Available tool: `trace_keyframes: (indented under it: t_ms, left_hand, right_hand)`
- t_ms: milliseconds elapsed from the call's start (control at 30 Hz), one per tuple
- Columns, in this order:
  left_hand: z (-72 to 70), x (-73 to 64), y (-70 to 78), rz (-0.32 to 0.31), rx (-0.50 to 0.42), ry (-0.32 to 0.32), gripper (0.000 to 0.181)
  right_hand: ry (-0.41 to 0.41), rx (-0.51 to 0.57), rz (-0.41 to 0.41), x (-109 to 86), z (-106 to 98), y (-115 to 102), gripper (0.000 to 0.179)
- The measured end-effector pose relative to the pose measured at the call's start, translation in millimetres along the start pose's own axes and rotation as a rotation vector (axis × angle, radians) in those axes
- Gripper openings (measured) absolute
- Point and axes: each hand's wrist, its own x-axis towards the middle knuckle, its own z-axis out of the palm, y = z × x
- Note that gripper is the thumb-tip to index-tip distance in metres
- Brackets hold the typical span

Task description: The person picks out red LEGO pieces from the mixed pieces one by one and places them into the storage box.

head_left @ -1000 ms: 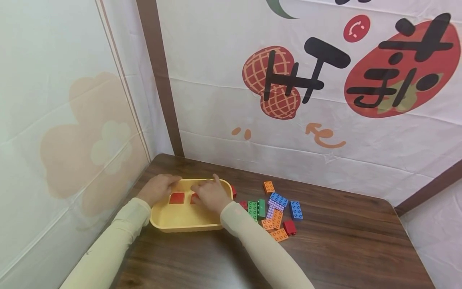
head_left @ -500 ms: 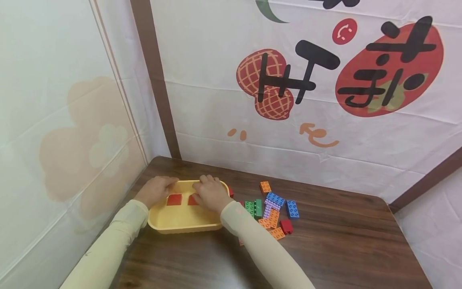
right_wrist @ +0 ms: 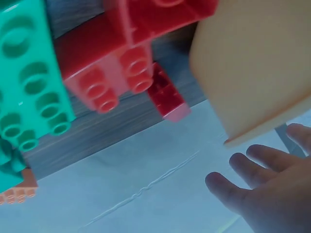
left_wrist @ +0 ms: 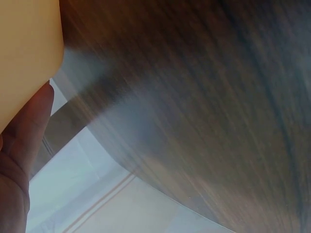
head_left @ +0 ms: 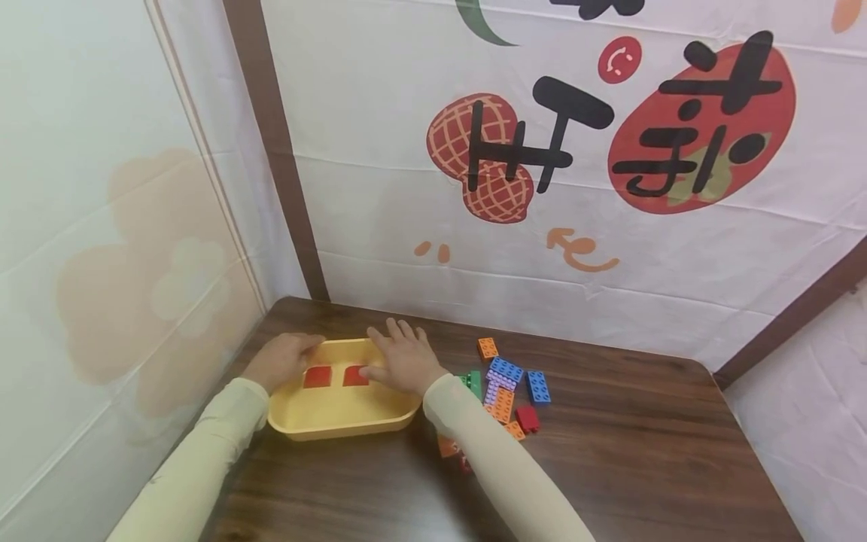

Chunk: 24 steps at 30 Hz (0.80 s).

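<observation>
A yellow plastic tray [head_left: 339, 418] stands on the left part of the table, with two red square pieces [head_left: 317, 377] inside. My left hand [head_left: 281, 361] grips its left rim near the far corner; in the left wrist view, fingers [left_wrist: 36, 116] lie along the tray's outer wall. Over the far right corner is my right hand [head_left: 409, 361], fingers spread, thumb reaching inside toward the second red piece. The right wrist view shows those spread fingertips [right_wrist: 221, 182] just past the tray's rim, holding nothing.
Right of the tray lie loose toy building bricks: a green brick [right_wrist: 34, 77], red bricks [right_wrist: 107, 68], blue ones [head_left: 539, 386], a purple one [head_left: 500, 382] and orange ones [head_left: 488, 348]. My right sleeve [head_left: 501, 452] covers part of the pile. Fabric walls [head_left: 379, 278] border the table.
The fingers of my right hand have straightened and spread, and the hand has shifted right across the tray's rim. My left hand stays on the tray. The head view has turned slightly right.
</observation>
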Motion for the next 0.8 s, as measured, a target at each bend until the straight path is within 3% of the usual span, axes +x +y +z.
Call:
trace_keyframes:
  t_ms: [800]
  left_hand:
    - [1.0,1.1,-1.1,-0.05,-0.009,-0.044,0.038]
  right_hand:
    - [-0.018,0.065,0.076,-27.8,-10.1,40.0,0.088]
